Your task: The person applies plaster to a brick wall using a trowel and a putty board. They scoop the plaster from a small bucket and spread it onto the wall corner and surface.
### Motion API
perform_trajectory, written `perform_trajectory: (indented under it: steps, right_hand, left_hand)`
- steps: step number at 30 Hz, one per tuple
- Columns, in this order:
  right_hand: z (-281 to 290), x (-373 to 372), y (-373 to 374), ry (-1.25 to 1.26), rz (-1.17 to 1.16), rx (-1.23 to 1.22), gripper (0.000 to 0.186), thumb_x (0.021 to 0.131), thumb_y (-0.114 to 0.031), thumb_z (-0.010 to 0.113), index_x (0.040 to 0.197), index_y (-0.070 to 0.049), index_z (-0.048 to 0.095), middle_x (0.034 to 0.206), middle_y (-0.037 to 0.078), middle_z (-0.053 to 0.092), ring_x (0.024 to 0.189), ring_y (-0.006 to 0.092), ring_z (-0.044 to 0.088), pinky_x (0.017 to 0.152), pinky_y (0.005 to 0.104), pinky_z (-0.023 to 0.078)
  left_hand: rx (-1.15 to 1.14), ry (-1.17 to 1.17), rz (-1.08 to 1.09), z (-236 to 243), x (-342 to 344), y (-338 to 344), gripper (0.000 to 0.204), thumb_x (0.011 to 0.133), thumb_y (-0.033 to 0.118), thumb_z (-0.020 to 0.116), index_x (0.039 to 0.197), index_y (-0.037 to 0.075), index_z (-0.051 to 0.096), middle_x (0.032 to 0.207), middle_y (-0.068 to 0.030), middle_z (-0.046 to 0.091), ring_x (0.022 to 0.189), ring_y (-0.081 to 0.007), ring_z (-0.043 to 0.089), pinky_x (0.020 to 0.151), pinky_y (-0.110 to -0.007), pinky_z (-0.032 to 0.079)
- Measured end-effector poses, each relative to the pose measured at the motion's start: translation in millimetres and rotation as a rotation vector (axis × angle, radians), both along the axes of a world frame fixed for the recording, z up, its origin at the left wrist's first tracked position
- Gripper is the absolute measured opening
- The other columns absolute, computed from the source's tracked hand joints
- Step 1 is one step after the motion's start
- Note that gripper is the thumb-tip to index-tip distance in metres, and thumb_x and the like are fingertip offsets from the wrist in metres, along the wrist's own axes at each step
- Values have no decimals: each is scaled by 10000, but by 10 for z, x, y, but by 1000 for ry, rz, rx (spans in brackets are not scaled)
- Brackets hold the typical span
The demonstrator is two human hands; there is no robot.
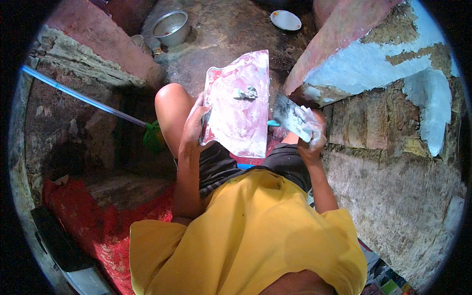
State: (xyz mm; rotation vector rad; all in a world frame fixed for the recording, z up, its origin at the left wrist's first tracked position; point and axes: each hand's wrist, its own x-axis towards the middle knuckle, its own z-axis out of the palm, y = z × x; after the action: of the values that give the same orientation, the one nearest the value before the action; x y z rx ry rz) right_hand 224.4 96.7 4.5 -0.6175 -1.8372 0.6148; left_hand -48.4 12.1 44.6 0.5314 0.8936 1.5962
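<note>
My left hand (194, 124) is closed on the left edge of a flat tray (236, 125), held over my lap. White paste is smeared across the tray, and its red patterned border shows along the left side. A small greyish lump of paste (250, 93) lies above the tray's middle. Just right of the tray, my right hand (313, 133) grips a flat scraper (290, 117), its broad face dark and streaked with white. White residue coats the fingers of that hand. The scraper is apart from the lump.
A metal pot (169, 32) and a white plate (285, 20) sit on the floor ahead. At right, the wall carries pale blue-white patches (428, 105). A blue pole (83, 92) with a green end leans at left, above a red cloth (91, 221).
</note>
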Motion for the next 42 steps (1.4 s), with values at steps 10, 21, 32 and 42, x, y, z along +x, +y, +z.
perform_trajectory:
  steps: [10,21,32,42]
  right_hand:
    - [277,218,92,213,139,-831,364,817,29,464,1175,37,401,1080,83,522,949,134,531,790,242,442]
    - [-245,256,283,-271,-18,-722,449,774,60,487,1216,21,414,1110,66,523,985,118,504,846,249,407]
    - [122,39,68,-127,69,-752,344,770,-17,569,1100,43,492,1054,96,554,983,150,524,844,271,412]
    - [550,-11,39,-655,155,-52,335,684,-41,614,1017,-58,581,949,118,612,859,287,584,743,346,461]
  left_hand:
    - [-32,531,-6,-297,-89,12,547,791,81,394,1304,-49,259,1266,-121,366,1164,-194,342,990,-269,230]
    - [-85,643,-80,-137,98,55,545,816,126,423,1309,-37,256,1255,-118,385,1156,-211,365,979,-275,256]
    - [-174,722,-112,-173,77,75,504,823,95,405,1294,-45,291,1227,-126,413,1139,-194,376,973,-271,262]
    - [-283,699,-230,-176,39,106,557,822,197,475,1304,-23,306,1351,-151,308,1265,-239,250,1031,-293,183]
